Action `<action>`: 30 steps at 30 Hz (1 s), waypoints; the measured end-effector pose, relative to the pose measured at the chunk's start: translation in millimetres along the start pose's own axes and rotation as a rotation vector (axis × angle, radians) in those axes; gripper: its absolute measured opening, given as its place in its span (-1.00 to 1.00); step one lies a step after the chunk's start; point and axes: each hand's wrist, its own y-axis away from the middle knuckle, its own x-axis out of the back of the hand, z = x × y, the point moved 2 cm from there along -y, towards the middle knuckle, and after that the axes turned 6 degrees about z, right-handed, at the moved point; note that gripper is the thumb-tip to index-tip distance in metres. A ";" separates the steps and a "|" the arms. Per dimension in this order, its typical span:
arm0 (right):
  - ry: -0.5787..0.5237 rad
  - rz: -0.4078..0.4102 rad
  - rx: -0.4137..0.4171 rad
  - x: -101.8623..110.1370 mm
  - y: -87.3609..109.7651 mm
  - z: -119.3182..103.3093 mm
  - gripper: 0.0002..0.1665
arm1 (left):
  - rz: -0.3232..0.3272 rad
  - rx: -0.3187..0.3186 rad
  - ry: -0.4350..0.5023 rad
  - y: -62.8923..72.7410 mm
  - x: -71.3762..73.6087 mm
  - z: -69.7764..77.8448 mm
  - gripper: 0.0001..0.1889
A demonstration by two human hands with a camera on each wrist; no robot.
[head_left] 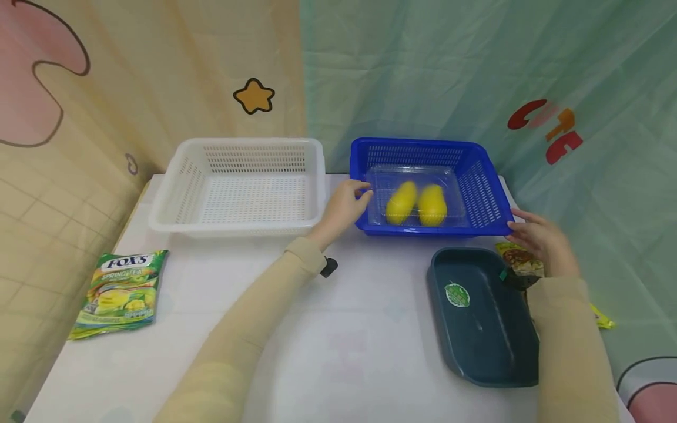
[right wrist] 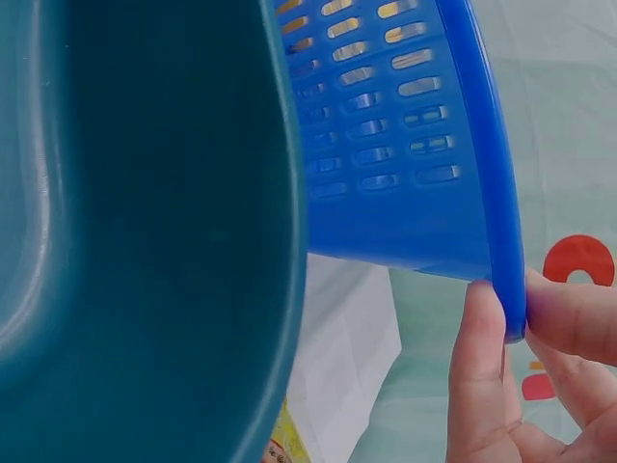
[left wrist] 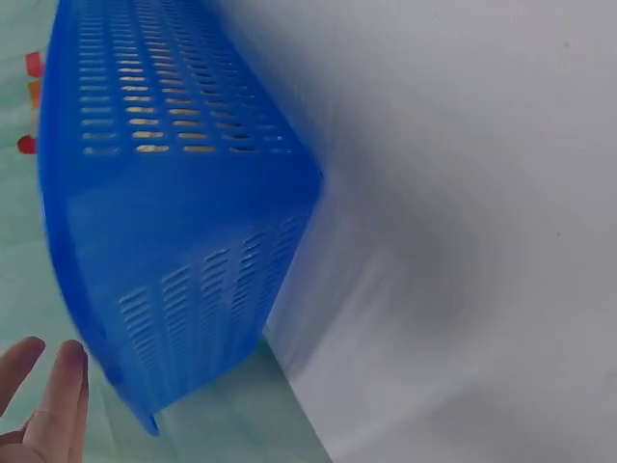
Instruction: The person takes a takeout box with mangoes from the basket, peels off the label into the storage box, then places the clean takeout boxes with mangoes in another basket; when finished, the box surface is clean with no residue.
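A blue basket [head_left: 423, 231] stands at the back right of the table, holding a clear plastic container [head_left: 457, 205] and two yellow mangoes [head_left: 401, 202]. My left hand [head_left: 344, 208] is at the basket's left rim; in the left wrist view its fingers [left wrist: 63, 391] extend close beside the rim, and contact is hard to tell. With my right hand [head_left: 542, 241] I pinch the rim's front right corner; the right wrist view shows the thumb and fingers [right wrist: 477, 352] on either side of the blue rim [right wrist: 501, 212].
A white basket [head_left: 238, 228] stands at the back left. The dark teal tub [head_left: 481, 317] lies in front of the blue basket, partly over a yellow food packet [head_left: 520, 258]. A green Fox's candy bag [head_left: 124, 291] lies at the left edge. Curtains [head_left: 423, 70] hang behind the table.
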 end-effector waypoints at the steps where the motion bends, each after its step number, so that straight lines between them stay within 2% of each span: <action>1: 0.004 -0.001 0.004 -0.6 -0.4 0.1 -0.12 | 0.002 0.016 0.018 2.4 4.0 -2.0 -0.63; 10: 0.037 0.010 0.023 -2.1 -5.3 -1.9 -0.14 | 0.046 0.052 0.055 22.8 43.9 -25.9 -0.60; 15: 0.055 0.032 0.020 1.2 -6.8 -4.6 -0.16 | 0.061 0.086 0.056 33.0 60.2 -34.7 -0.60; 20: 0.076 0.051 0.013 2.2 -7.7 -7.2 -0.17 | 0.076 0.093 0.051 35.9 74.7 -36.5 -0.58; 24: 0.108 0.058 0.005 3.2 -7.9 -5.9 -0.17 | 0.062 0.078 0.012 34.4 86.5 -36.1 -0.58; 30: 0.236 0.043 0.047 8.4 -10.6 -0.4 -0.16 | 0.044 0.058 -0.064 30.0 107.0 -37.3 -0.55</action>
